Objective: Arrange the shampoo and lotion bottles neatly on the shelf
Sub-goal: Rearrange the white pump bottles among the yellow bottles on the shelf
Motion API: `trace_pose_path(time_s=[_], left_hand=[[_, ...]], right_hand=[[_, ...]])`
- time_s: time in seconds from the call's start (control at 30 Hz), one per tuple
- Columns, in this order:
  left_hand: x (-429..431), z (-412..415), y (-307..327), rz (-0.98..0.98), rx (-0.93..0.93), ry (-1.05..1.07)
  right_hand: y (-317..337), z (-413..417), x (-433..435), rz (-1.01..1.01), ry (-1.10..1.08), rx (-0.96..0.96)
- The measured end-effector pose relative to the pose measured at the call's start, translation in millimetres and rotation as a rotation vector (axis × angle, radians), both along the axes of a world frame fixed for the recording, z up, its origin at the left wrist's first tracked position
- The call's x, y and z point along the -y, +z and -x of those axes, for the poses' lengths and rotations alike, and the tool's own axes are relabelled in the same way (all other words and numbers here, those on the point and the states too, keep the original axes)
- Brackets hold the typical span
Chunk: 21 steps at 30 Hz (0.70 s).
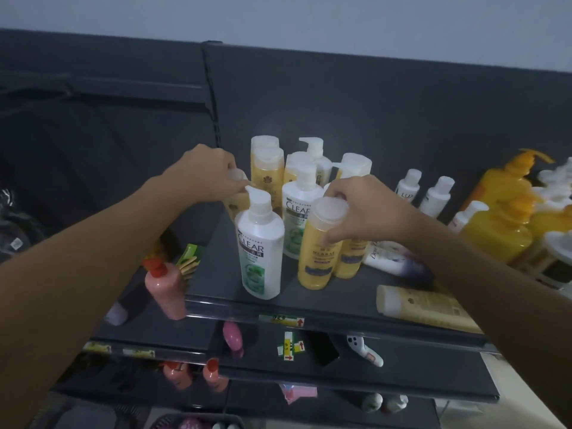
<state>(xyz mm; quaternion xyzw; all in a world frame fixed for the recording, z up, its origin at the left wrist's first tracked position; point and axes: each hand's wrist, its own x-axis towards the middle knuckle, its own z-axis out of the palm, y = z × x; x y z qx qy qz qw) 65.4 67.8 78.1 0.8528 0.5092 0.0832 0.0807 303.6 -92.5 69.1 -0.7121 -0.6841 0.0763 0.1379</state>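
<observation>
While both hands work at the middle of the frame, I read the left hand (210, 173) as curled down over the white cap of a yellow bottle (236, 202), which stands close to the left end of the shelf (325, 300). The right hand (366, 213) grips a second yellow shampoo bottle (318, 258) just under its cap, thumb on the front and fingers wrapped behind; that bottle stands upright on the shelf surface.

Between the two held bottles stands a white CLEAR pump bottle (261, 252), just beside the right-hand one. More bottles crowd behind toward the back panel.

At centre right a Dove bottle (390, 257) lies on its side behind the right wrist. Toward the lower right a yellow tube (422, 308) lies flat, near the shelf's front lip. Bare dark surface shows between the upright group and that lip, and between the group and the tube. Orange pump bottles (503, 218) fill the right edge of the frame.
</observation>
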Motion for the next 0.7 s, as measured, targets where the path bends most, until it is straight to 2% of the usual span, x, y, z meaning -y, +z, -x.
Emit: trace_pose_path(time_s=[0.13, 0.33, 0.5, 0.63, 0.7], left_hand=[[-2, -16, 3, -0.009, -0.014, -0.065], [-12, -32, 7, -0.012, -0.092, -0.161], [-19, -34, 9, 0.013, -0.147, -0.165], [-21, -26, 15, 0.108, -0.118, -0.110], [-18, -19, 23, 0.047, -0.093, -0.098]], right_hand=[[2, 5, -2, -0.036, -0.011, -0.013], [6, -3, -6, 0.038, 0.010, 0.022], [8, -1, -9, 0.044, 0.052, 0.045], [11, -3, -11, 0.088, 0.059, 0.054], [14, -5, -11, 0.113, 0.067, 0.063]])
